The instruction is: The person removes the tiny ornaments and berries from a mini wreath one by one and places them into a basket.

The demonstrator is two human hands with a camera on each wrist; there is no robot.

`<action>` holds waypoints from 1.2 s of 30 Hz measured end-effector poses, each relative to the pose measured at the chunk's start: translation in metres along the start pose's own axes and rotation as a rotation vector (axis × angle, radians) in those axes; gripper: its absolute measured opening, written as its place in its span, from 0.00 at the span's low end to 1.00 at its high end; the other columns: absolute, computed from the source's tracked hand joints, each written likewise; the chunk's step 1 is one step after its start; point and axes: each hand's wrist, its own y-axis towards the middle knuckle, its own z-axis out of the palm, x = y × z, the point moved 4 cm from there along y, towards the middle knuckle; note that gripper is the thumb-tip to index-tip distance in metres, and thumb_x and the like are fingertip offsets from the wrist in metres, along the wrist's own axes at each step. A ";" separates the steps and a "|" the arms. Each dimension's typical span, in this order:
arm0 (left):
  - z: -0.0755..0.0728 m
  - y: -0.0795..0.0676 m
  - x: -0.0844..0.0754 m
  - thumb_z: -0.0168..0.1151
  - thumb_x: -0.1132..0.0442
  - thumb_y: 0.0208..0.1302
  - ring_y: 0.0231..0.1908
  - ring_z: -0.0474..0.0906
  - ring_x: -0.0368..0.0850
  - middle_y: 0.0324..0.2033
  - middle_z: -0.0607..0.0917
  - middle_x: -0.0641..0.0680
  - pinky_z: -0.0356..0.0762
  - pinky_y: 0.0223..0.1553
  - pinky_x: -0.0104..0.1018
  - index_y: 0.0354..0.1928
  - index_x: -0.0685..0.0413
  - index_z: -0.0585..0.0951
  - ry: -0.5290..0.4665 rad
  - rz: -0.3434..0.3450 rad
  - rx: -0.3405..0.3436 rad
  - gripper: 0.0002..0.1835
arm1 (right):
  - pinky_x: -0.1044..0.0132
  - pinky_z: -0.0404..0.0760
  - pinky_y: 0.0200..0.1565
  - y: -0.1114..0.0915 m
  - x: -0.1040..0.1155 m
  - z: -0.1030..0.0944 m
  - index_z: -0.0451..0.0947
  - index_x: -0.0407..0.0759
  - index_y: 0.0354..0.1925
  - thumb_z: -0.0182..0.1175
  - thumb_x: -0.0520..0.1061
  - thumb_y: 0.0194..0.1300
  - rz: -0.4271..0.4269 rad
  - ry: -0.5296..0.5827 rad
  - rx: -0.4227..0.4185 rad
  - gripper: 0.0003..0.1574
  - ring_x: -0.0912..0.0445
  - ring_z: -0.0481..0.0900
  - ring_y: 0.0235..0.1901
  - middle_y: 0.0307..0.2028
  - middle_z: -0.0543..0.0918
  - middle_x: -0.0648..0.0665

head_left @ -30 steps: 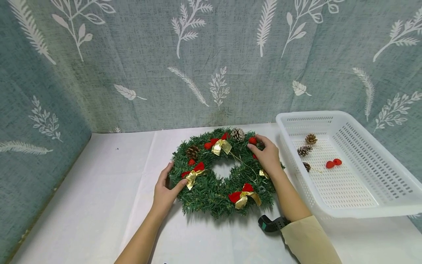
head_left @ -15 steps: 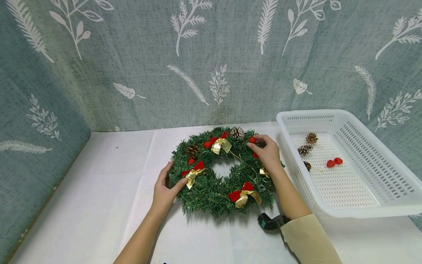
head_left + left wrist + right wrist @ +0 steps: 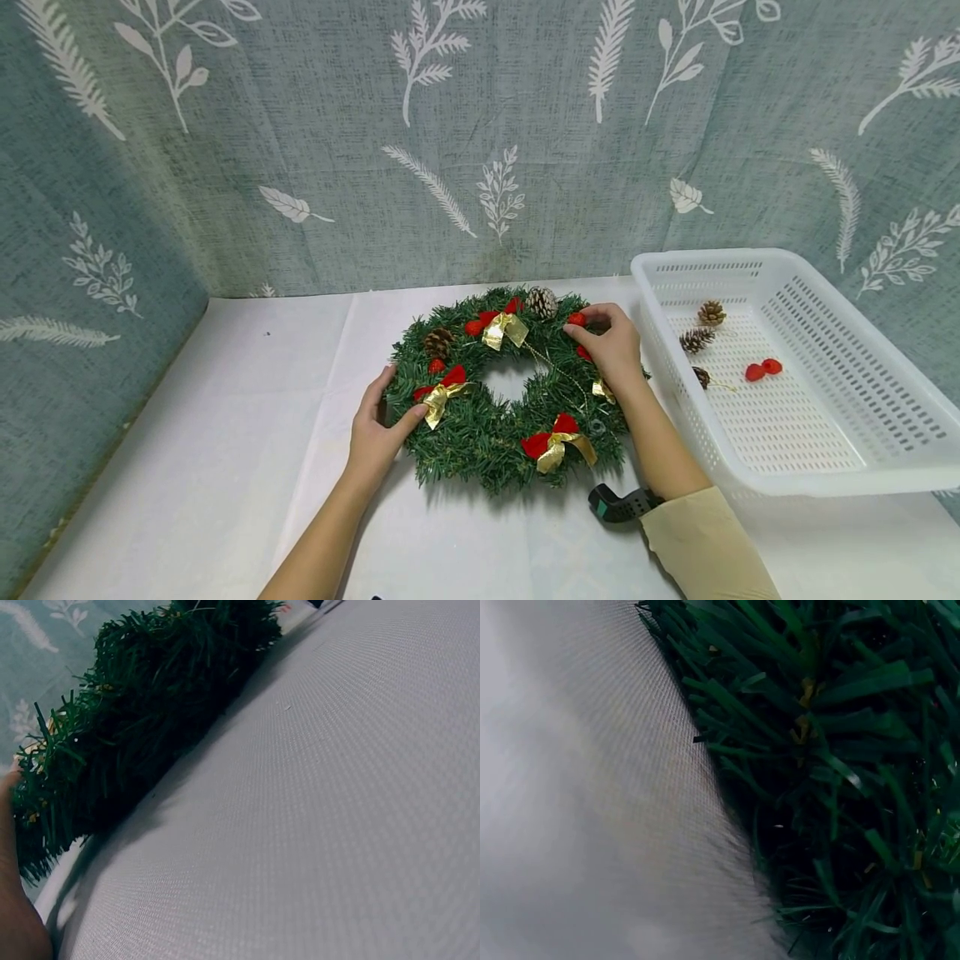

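Had the wreath (image 3: 472, 454) lying on the white table (image 3: 225, 433), left of the basket (image 3: 840, 483). Gripped its left edge in the left hand (image 3: 375, 437), with thumb on top, against or just beside a bow (image 3: 437, 402). Pinched a red berry (image 3: 577, 318) at the upper right between thumb and forefinger of the right hand (image 3: 615, 346); couldn't tell its seating depth. Probably risked losing the berry on release if merely resting on the needles. Also risked twisting the wreath by pushing hard against a slack left hold, squashing the bow by thumb pressure, or snagging the gold cord (image 3: 538, 357) on pulling away.
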 end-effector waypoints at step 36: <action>0.000 -0.001 -0.001 0.66 0.61 0.60 0.73 0.45 0.48 0.72 0.54 0.52 0.46 0.72 0.44 0.72 0.46 0.59 0.006 -0.001 -0.001 0.39 | 0.69 0.75 0.45 -0.010 0.029 -0.012 0.78 0.36 0.44 0.72 0.46 0.53 -0.151 0.117 -0.043 0.23 0.63 0.76 0.37 0.40 0.82 0.40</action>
